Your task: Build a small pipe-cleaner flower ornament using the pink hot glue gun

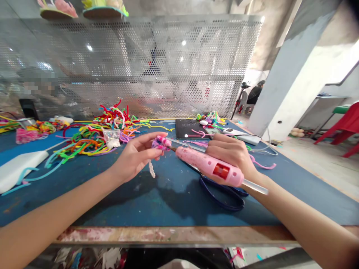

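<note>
Left hand [134, 157] grip closed on piece [162, 143] above worktop [168, 213], beads [152, 169] hanging at its 7 o'clock; right hand [234, 151] gripping glue gun [202, 161], nozzle [173, 148] at 4 o'clock, assembly apparently partial, gluing unfinished.

The glue gun [207, 164] hides part of the scissors [241, 203]. The picture's edges cut off the red chair [343, 125] and white case [21, 168].
</note>
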Demonstrator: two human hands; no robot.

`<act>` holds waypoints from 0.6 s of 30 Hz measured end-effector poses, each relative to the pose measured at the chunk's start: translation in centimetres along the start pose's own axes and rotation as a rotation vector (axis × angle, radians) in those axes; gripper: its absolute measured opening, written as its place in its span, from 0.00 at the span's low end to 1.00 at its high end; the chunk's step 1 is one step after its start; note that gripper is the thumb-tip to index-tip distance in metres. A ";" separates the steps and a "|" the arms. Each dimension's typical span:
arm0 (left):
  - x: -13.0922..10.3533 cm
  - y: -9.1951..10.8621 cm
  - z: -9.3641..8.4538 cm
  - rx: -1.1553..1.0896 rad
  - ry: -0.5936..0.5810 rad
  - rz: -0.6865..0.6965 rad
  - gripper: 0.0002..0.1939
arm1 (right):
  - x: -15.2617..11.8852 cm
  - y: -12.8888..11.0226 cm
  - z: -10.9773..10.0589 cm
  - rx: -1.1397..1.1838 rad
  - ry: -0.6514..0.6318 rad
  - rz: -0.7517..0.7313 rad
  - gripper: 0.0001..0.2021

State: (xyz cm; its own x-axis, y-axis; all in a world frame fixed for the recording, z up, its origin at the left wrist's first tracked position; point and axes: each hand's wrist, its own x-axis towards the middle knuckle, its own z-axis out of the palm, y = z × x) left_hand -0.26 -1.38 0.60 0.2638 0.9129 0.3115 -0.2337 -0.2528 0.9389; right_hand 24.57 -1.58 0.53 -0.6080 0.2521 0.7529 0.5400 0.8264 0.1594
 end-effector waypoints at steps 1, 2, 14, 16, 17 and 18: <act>0.1 -0.1 -0.1 -0.006 0.001 -0.002 0.19 | 0.1 0.0 -0.1 -0.025 -0.006 0.002 0.18; 0.2 -0.2 -0.1 -0.015 0.003 -0.004 0.19 | 0.2 -0.1 -0.3 -0.054 -0.011 0.000 0.17; 1.5 0.4 -1.3 -0.015 0.063 -0.025 0.14 | -1.0 2.5 0.6 -0.277 -0.126 0.211 0.12; 1.6 0.0 -1.4 -0.002 0.075 -0.056 0.14 | -0.7 2.3 0.5 -0.215 -0.063 0.267 0.13; 1.6 -0.2 -1.5 0.003 0.071 -0.069 0.14 | -0.5 2.2 0.4 -0.162 -0.031 0.290 0.12; 1.6 -0.4 -1.6 0.003 0.060 -0.077 0.14 | -0.3 2.0 0.2 -0.092 -0.003 0.311 0.11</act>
State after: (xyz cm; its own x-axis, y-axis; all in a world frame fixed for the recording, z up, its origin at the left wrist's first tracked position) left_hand -1.26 0.74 0.45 0.2240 0.9472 0.2295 -0.2120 -0.1825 0.9601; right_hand 25.73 0.13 0.45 -0.4076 0.4870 0.7724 0.7502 0.6609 -0.0208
